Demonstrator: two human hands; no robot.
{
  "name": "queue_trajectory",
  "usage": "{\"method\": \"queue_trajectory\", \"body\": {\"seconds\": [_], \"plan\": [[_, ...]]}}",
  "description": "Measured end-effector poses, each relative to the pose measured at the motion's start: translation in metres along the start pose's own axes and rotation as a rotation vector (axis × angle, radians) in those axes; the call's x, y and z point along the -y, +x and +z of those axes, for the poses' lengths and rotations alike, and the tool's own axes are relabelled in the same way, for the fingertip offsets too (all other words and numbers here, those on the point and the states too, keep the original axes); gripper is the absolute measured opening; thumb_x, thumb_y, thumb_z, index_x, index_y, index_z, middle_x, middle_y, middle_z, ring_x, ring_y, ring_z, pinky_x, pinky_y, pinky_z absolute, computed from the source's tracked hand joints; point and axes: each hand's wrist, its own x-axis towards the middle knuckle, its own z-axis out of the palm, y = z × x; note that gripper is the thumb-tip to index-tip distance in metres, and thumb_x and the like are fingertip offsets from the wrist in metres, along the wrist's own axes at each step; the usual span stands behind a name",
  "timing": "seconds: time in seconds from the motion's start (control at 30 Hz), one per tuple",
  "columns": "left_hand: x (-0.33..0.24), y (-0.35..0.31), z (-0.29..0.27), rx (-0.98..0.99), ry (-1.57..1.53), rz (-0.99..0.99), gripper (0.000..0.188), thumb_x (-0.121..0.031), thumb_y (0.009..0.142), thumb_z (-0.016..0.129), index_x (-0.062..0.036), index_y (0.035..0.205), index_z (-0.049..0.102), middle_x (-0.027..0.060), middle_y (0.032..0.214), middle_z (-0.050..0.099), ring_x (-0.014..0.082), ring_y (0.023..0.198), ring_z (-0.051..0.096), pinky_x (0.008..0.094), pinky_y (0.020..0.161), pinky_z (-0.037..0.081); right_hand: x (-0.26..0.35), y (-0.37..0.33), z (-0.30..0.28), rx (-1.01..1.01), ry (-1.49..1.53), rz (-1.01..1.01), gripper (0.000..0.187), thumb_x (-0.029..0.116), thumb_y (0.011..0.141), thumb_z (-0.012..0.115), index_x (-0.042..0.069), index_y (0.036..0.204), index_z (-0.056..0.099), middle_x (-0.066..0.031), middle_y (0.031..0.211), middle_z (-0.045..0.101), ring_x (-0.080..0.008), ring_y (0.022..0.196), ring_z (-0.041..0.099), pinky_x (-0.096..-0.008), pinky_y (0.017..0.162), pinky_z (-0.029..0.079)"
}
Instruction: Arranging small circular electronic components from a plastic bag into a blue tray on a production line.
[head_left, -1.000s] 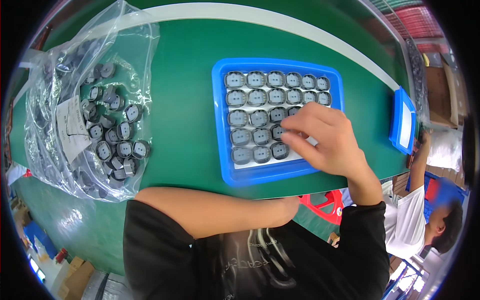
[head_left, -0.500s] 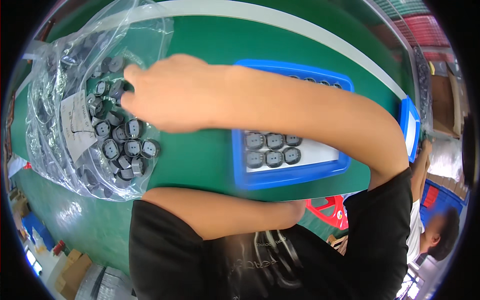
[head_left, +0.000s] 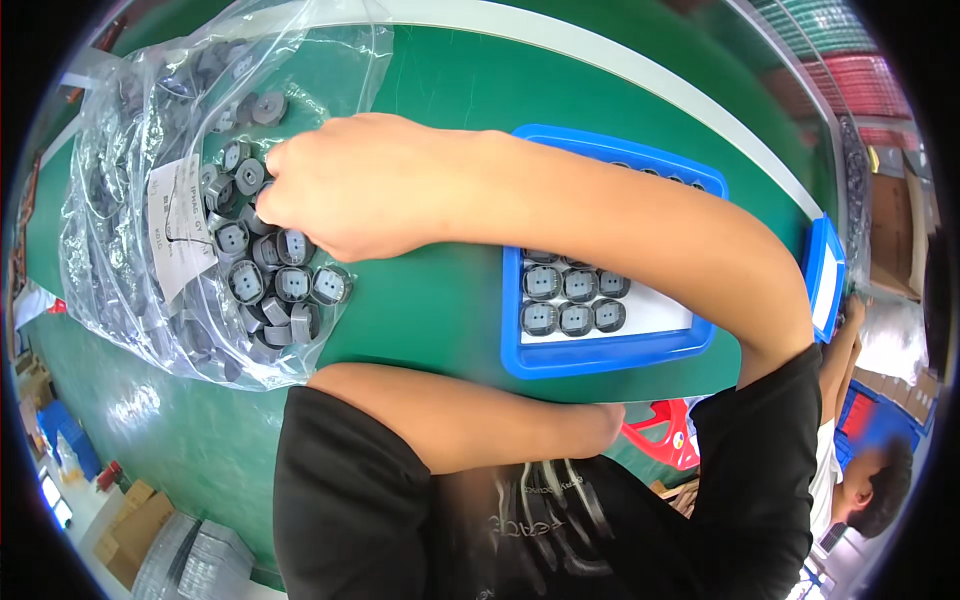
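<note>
My right arm stretches across to the left, and my right hand (head_left: 345, 190) is over the mouth of a clear plastic bag (head_left: 95, 290). Its fingers curl down among small grey round parts (head_left: 294, 284) with two dark slots each; whatever the fingertips grip is hidden. Several such parts spill at the bag's opening, and more fill the bag. A blue tray (head_left: 511, 320) to the right holds rows of the same parts (head_left: 578, 286) on a white sheet. My left forearm lies along the near table edge; at its end my left hand (head_left: 604, 427) shows no fingers.
A white printed label (head_left: 180, 230) sits on the bag. The green tabletop (head_left: 430, 310) has a pale rim at the far side. Another blue tray (head_left: 824, 280) stands at the far right, near a co-worker's arm (head_left: 845, 340). A red plastic stool (head_left: 665, 435) is below the table edge.
The whole view has shifted, so bag and tray appear farther right. Relative to the loose parts, my right hand has moved slightly left and nearer, its fingers more curled. My left arm stays at the edge.
</note>
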Motion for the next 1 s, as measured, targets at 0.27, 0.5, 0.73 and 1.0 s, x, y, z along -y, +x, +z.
{"method": "queue_trajectory", "body": {"seconds": [0.27, 0.5, 0.73, 1.0], "plan": [[-0.03, 0.04, 0.029, -0.113, -0.359, -0.307, 0.024, -0.025, 0.084, 0.062, -0.0097, 0.096, 0.077, 0.0042, 0.095, 0.071, 0.0218, 0.089, 0.062, 0.0412, 0.076, 0.048, -0.005, -0.012, -0.022, -0.132, 0.177, 0.043, 0.017, 0.009, 0.08, 0.062, 0.001, 0.094, 0.066, -0.0206, 0.083, 0.067, -0.0407, 0.084, 0.067, -0.0516, 0.074, 0.052], [-0.038, 0.048, 0.058, -0.41, -0.13, -0.417, 0.022, -0.021, 0.082, 0.062, -0.0067, 0.092, 0.076, 0.0053, 0.086, 0.068, 0.0238, 0.08, 0.058, 0.0432, 0.07, 0.044, -0.014, 0.011, 0.001, -0.148, -0.085, -0.039, 0.012, 0.014, 0.084, 0.064, 0.005, 0.092, 0.064, -0.0168, 0.079, 0.068, -0.042, 0.08, 0.067, -0.053, 0.067, 0.053], [0.012, -0.029, 0.003, -0.198, 0.265, -0.04, 0.025, -0.028, 0.083, 0.067, -0.0115, 0.097, 0.078, 0.0063, 0.1, 0.073, 0.0232, 0.092, 0.066, 0.0423, 0.072, 0.053, -0.018, -0.027, -0.037, -0.335, 0.406, -0.02, 0.018, 0.019, 0.084, 0.067, 0.002, 0.089, 0.065, -0.0104, 0.078, 0.065, -0.0235, 0.066, 0.061, -0.0378, 0.063, 0.049], [0.012, -0.004, 0.005, -0.079, -0.192, 0.09, 0.022, -0.024, 0.073, 0.078, -0.0119, 0.091, 0.078, 0.0042, 0.091, 0.075, 0.0213, 0.083, 0.068, 0.0394, 0.068, 0.055, -0.005, -0.033, -0.026, -0.17, 0.314, 0.314, 0.024, 0.018, 0.088, 0.063, -0.002, 0.101, 0.066, -0.0169, 0.091, 0.072, -0.0297, 0.085, 0.071, -0.04, 0.074, 0.055]]}}
